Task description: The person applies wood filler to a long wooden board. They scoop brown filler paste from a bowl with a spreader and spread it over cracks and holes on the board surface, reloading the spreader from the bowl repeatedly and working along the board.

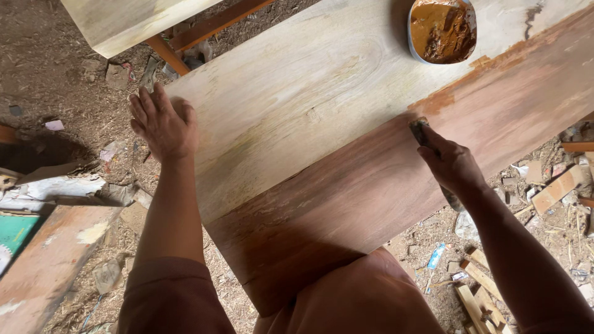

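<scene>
Wide wooden plank [322, 111] lies flat across the view, judged heavy and stiff, best steadied at its edges; its near strip is already stained reddish. Left hand [164, 127] is laid open, palm down, on the plank's left corner. Right hand [451, 164] is closed on what appears a small scraper [421, 131], blade on the wood, below the bowl of brown paste [442, 29]

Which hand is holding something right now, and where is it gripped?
The right hand grips a small dark scraper-like tool by its rear end; its tip touches the plank. The left hand holds nothing, resting flat at the plank's edge.
</scene>
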`<state>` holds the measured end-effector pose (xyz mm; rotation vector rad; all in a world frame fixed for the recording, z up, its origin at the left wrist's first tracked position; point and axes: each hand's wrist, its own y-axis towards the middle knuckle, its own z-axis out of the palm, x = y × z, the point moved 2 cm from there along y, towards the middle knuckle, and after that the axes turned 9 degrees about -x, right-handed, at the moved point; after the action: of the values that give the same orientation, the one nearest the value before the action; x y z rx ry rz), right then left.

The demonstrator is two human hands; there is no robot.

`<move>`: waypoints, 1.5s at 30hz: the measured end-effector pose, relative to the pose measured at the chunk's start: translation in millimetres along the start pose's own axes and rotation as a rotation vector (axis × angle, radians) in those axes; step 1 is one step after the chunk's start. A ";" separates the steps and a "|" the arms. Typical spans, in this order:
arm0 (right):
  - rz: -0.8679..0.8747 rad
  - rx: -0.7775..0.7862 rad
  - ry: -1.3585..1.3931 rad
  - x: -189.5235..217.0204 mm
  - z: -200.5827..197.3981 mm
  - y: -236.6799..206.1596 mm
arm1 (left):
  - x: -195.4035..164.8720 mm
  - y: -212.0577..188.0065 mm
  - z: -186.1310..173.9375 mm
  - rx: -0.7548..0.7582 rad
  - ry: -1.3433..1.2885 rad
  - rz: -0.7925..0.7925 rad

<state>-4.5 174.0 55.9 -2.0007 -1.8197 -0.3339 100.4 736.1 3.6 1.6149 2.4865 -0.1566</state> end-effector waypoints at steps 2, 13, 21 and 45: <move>-0.140 -0.077 -0.069 2.6 6.9 1.9 | 1.1 -0.1 0.6 0.005 -0.003 0.000; 0.260 0.140 0.020 31.7 -5.3 5.1 | -7.4 -2.5 -9.3 -0.071 -0.046 0.026; 0.588 0.140 0.135 14.1 2.4 48.0 | -1.1 -5.3 -5.1 -0.098 -0.042 0.039; 0.682 0.307 0.216 -8.3 -24.2 51.3 | -4.3 -4.0 -9.4 -0.052 -0.027 0.022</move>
<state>47.6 152.5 66.4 -2.1130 -0.9126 -0.0501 97.7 732.4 13.7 1.6083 2.4307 -0.1098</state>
